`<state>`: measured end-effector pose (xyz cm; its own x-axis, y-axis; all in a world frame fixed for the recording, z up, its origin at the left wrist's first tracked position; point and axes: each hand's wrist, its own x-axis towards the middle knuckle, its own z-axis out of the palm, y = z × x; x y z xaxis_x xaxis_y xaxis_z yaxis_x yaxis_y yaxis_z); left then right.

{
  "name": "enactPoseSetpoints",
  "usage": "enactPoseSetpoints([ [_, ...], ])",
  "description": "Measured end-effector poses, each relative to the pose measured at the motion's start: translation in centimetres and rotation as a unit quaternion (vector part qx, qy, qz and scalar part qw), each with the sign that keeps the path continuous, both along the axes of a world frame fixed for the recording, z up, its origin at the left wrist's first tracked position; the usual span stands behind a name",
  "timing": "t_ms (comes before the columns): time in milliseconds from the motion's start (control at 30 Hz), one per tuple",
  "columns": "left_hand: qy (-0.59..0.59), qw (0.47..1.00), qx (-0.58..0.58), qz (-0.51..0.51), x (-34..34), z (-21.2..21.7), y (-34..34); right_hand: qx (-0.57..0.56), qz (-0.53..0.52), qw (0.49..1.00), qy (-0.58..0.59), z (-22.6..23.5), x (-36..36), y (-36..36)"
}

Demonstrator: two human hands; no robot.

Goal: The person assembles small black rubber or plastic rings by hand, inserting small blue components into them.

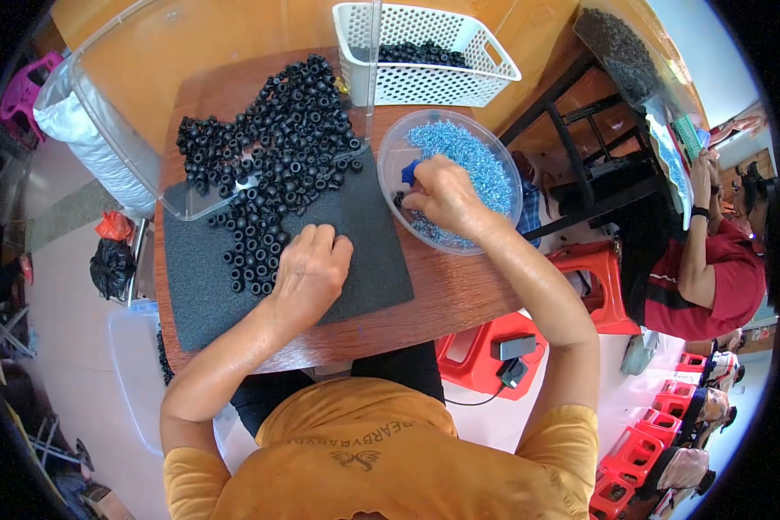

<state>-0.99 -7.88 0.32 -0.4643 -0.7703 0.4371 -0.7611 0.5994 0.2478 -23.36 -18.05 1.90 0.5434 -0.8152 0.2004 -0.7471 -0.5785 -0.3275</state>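
My right hand (445, 195) is closed inside a round clear tub (387, 143) of small glossy light-blue pieces (472, 152). A dark blue piece (410, 172) shows at its fingertips, and a small black part (399, 199) sits by the thumb; which of them is gripped I cannot make out. My left hand (314, 267) rests with curled fingers on a dark grey foam mat (377, 260), beside a heap of black hollow bead-like parts (299, 139). Its fingertips are hidden, so anything in them cannot be seen. The heap spills onto the mat from a clear plastic bin (173, 204) lying on its side.
A white perforated basket (425, 89) with more black parts stands at the table's back. On a red stool (494, 347) to the right lies a black box-shaped device (513, 347) with a cable. A co-worker in a red shirt (719, 290) sits far right. A white sack (104, 139) stands left.
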Motion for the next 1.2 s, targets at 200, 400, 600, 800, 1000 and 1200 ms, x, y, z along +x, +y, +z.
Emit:
enactPoseSetpoints([
  [200,0.041,0.998,-0.04,-0.005,-0.8,-0.9,1.4,-0.1,0.076,0.991,0.04,-1.6,0.6,-0.3],
  [400,0.08,0.996,-0.038,0.026,-0.9,-1.6,2.3,-0.092,0.07,0.993,0.032,-1.6,0.5,-0.4],
  [600,0.113,0.99,-0.076,0.031,-0.9,-2.5,2.0,-0.166,-0.05,0.983,-0.059,2.0,0.7,-3.2],
  [800,0.116,0.991,-0.053,0.033,-1.0,-2.2,1.9,-0.316,-0.136,0.935,-0.085,9.4,1.6,-11.0],
  [1000,0.142,0.988,-0.053,0.026,-0.6,-2.4,1.8,-0.086,-0.121,0.988,-0.042,5.7,1.4,-6.9],
  [1200,0.138,0.988,-0.058,0.024,-0.6,-2.4,1.8,-0.128,0.037,0.988,0.075,0.6,0.2,-1.9],
])
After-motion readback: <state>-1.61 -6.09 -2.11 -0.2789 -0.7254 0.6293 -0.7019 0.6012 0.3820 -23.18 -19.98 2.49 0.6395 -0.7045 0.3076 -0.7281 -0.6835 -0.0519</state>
